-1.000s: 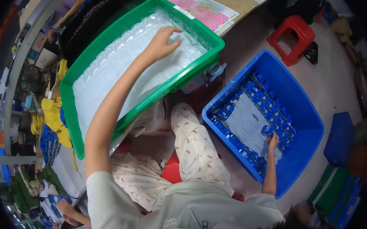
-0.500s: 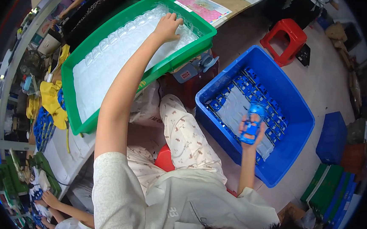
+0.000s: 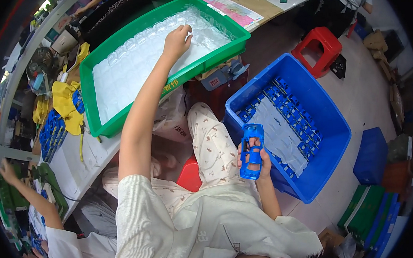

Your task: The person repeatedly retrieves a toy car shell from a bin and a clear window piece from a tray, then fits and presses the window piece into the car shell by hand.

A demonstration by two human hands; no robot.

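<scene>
A blue plastic toy car body shell (image 3: 252, 166) with open window gaps is held upright in my right hand (image 3: 263, 161), its fingers wrapped round it, beside the blue bin's near left wall. My left hand (image 3: 176, 42) is stretched over the green tray (image 3: 89, 96), just above the clear plastic pieces (image 3: 138, 40) in it. Its fingers are loosely bent, with a gap between thumb and forefinger, and nothing shows between them. Inside the blue bin (image 3: 334, 134), several rows of blue car shells (image 3: 298, 108) lie beside a pale sheet (image 3: 275, 124).
A red stool (image 3: 318, 49) stands beyond the bin. On the right are a blue box (image 3: 372, 155) and stacked green crates (image 3: 363, 206). Yellow cloths (image 3: 64, 100) and blue parts (image 3: 52, 135) lie left of the tray. Another person's arm (image 3: 34, 196) reaches in at the lower left.
My right hand has brought the blue car shell out from over the bin, leftward and nearer to me. The left hand has drawn back from the tray's far right corner.
</scene>
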